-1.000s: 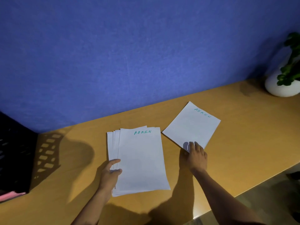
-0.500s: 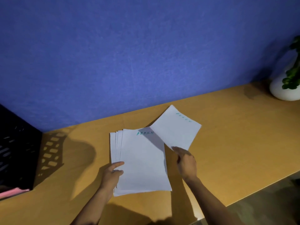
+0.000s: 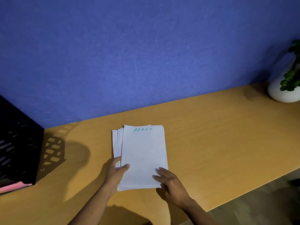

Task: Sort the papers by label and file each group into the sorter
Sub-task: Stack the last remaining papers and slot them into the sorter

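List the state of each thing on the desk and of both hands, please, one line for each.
paper stack: flat on the desk, fanned at its left edge, top sheet labelled ADMIN.
left hand: gripping the stack's lower left edge.
right hand: open, fingers on the stack's lower right corner.
black sorter: upright at far left, pink sheet in its bottom.
potted plant: upright at far right.

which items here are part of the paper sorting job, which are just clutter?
Job items:
- paper stack, top sheet labelled ADMIN
- black sorter at the desk's left end, pink sheet at its bottom
- left hand and right hand, both on the stack

Not part of it:
- potted plant, far right
- desk
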The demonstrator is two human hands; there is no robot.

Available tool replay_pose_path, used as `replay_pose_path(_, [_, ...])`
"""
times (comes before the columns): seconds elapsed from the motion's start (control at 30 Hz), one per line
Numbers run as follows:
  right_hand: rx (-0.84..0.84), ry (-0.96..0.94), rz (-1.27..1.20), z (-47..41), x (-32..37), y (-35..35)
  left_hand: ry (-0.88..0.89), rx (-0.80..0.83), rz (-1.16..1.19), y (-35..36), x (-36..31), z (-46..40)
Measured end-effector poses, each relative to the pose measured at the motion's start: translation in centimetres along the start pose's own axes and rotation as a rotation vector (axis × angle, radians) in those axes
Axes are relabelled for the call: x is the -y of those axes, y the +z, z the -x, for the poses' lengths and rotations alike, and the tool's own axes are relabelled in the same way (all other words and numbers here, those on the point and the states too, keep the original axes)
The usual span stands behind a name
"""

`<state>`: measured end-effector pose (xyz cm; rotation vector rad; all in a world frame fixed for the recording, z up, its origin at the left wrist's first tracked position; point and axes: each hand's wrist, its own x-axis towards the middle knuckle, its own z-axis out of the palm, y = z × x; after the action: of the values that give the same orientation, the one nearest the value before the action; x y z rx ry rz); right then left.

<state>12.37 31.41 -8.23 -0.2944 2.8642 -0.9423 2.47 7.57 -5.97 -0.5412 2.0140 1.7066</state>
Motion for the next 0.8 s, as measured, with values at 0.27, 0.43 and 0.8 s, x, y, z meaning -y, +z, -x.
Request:
replay_pose_path(0.27, [0.066,0.186,-0.541,0.7,1.0,-1.7,0.187,0.009,-0.014,-0.7,-0.5,1.0])
replay_pose_path(0.43, [-0.269,0.587,-0.902,-1.3,2.5,-2.1,0.227,0.119,0.029,-3.1,-0.9,1.9])
replay_pose_path(0.8, [0.122,0.426,-1.5,-6.6,7.2,-1.8,0.087,0.305,0.044,-9.7,-0.9,4.4])
